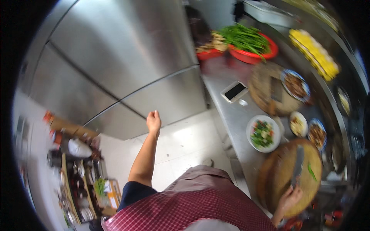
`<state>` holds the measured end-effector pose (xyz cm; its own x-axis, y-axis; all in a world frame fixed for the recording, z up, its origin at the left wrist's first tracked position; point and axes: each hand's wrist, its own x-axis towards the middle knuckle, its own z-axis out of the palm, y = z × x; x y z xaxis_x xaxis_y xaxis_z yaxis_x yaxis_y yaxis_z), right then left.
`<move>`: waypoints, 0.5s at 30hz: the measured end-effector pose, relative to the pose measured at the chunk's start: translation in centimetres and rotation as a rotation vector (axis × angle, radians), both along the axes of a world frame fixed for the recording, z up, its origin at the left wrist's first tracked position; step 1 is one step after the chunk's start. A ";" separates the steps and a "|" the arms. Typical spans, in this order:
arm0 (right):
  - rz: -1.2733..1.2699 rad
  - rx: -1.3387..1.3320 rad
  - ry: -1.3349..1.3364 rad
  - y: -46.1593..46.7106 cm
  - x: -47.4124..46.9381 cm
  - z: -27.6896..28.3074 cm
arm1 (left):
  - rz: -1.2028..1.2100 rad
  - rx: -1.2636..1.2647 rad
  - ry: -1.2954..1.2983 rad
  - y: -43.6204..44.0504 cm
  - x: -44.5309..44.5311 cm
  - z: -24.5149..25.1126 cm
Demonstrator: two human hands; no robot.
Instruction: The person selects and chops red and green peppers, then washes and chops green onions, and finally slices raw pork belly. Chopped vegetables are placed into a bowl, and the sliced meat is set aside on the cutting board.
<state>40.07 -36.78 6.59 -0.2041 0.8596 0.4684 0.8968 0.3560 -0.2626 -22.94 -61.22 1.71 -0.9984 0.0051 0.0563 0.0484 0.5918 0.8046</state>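
Observation:
My right hand [290,197] is over the near edge of a thick round wooden chopping board [279,167]. It grips the handle end of a cleaver [298,163], whose blade points away across the board. A single green chili pepper [312,172] lies on the wood to the right of the blade. My left hand [154,122] is stretched out over the floor, before the stainless steel refrigerator [162,101]. Its fingers are curled together and nothing shows in them. Just beyond the board stands a white plate of chopped green and red vegetables [262,134].
Along the steel counter [221,105] lie a phone [234,91] and a second round board [260,83] with another cleaver [276,89]. A plate of sliced meat [295,85] overlaps that board. Farther back is a red basin [251,56] of green stalks. Shelving [79,187] stands at left.

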 end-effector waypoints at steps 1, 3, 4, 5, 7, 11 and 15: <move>0.009 0.020 0.060 0.0 -1.1 0.4 | 0.077 -0.063 0.085 -2.6 -2.4 1.1; 0.156 0.057 0.079 -0.5 -3.8 1.8 | 0.215 -0.042 0.204 -6.2 -7.1 2.9; 0.207 0.085 0.086 -0.9 -5.3 2.7 | 0.264 -0.019 0.255 -7.8 -9.4 3.9; 0.235 0.033 0.082 -1.6 -6.9 3.6 | 0.318 0.013 0.331 -9.2 -11.8 5.0; 0.286 -0.060 0.067 -3.1 -10.5 5.2 | 0.403 0.048 0.366 -11.6 -16.7 6.9; 0.329 -0.072 -0.031 -6.3 -19.3 5.6 | 0.481 0.051 0.414 -13.8 -25.8 10.5; 0.621 -0.169 0.030 -9.6 -27.6 4.2 | 0.257 0.230 0.407 -13.7 -30.0 11.7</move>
